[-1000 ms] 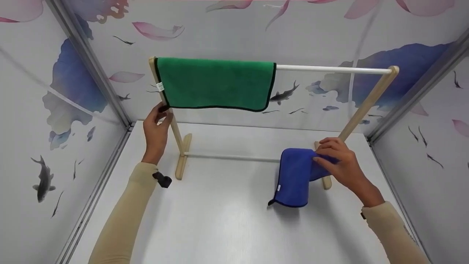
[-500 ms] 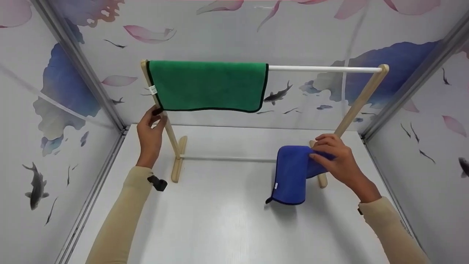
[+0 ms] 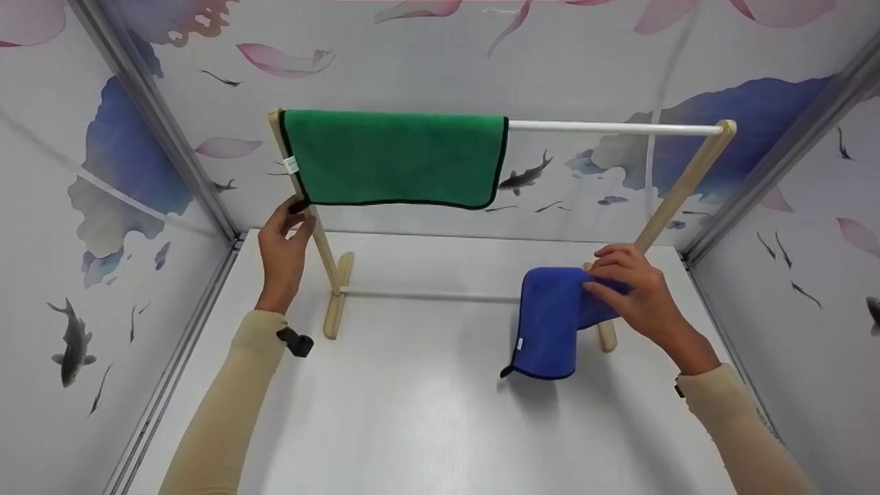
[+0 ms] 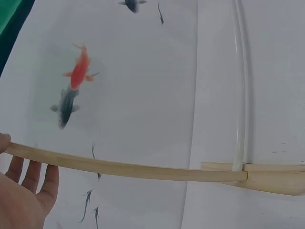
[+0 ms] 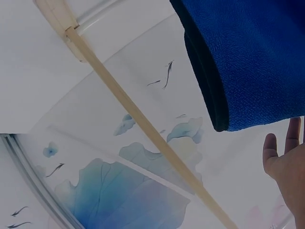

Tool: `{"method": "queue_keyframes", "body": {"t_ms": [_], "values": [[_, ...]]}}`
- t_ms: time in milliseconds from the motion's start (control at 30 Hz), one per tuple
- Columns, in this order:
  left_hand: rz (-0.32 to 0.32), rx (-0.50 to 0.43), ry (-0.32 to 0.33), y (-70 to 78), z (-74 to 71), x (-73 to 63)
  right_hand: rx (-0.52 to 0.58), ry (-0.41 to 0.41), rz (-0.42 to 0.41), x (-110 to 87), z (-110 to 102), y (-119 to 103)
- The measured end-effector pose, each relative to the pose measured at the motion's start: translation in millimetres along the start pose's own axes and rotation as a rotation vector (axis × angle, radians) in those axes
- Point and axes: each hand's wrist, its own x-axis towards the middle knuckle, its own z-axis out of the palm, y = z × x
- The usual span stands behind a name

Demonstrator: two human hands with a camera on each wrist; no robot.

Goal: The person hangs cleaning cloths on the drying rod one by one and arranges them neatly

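A green towel (image 3: 395,159) with black edging hangs folded over the left part of the rack's white top bar (image 3: 612,128). My left hand (image 3: 283,251) grips the rack's left wooden post (image 3: 322,244) just below the towel's lower corner; in the left wrist view, the thumb and fingers lie on either side of that post (image 4: 119,169). At the right, my right hand (image 3: 636,289) pinches a folded blue towel (image 3: 550,323) by its upper edge, and the rest hangs down in front of the right post. In the right wrist view, the blue towel (image 5: 257,67) partly hides the fingers.
The rack's right post (image 3: 677,196) slants up behind the right hand. A thin lower rod (image 3: 433,295) joins the two wooden feet (image 3: 335,316) on the white tabletop (image 3: 412,412). Printed walls (image 3: 426,62) with metal corner strips (image 3: 172,137) enclose the back and sides.
The right hand has risen slightly with the blue towel. My left hand stays on the post, and the green towel hangs as before; the head view shifts a little.
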Motion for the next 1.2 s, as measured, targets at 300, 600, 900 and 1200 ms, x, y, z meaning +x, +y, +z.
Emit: {"method": "queue_keyframes", "body": {"t_ms": [300, 600, 900, 1200], "values": [[-0.008, 0.008, -0.008, 2.4, -0.3, -0.8, 0.011, 0.0, -0.006, 8.3, -3, -4], [-0.034, 0.008, 0.015, 19.5, 5.2, -4.0, -0.026, 0.008, -0.002, 19.8, -12, -8], [-0.036, 0.003, 0.021, 35.9, 5.5, -10.3, -0.031, 0.018, 0.013, 32.4, -20, -12], [-0.012, -0.006, 0.033, 32.6, 6.3, -9.4, -0.024, 0.062, -0.016, 47.7, -29, -19]]}}
